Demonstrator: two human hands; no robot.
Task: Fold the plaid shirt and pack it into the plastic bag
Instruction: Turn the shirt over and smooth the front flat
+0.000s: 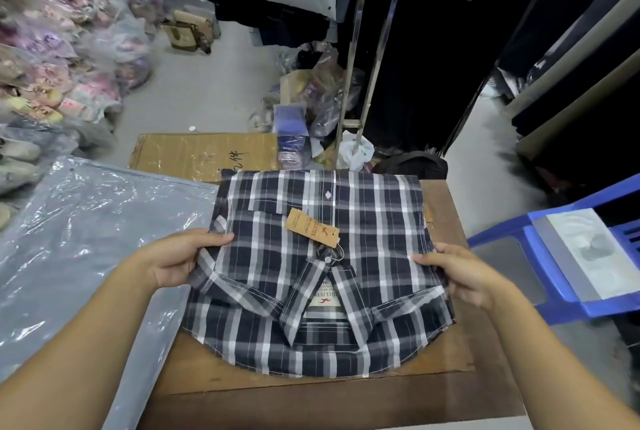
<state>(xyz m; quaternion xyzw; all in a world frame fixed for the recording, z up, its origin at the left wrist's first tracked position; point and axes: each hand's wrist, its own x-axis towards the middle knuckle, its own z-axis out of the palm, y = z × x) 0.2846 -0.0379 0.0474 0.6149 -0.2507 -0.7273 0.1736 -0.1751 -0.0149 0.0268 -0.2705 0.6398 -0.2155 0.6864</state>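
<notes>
The navy, grey and white plaid shirt (pixel 367 221) lies folded into a rectangle on a small wooden table (pixel 311 391), collar toward me, with a brown paper tag on its chest. My left hand (pixel 180 259) grips the shirt's left edge, thumb on top. On the opposite side, my right hand (pixel 453 273) pinches the right edge. A clear plastic bag (pixel 79 232) lies flat to the left of the shirt, partly under my left forearm.
A blue plastic chair (pixel 554 277) with papers on its seat stands right of the table. Flat cardboard (pixel 194 157) lies on the floor beyond. Bagged clothes are heaped at the far left. A metal rack (pixel 360 58) with dark hanging garments rises behind.
</notes>
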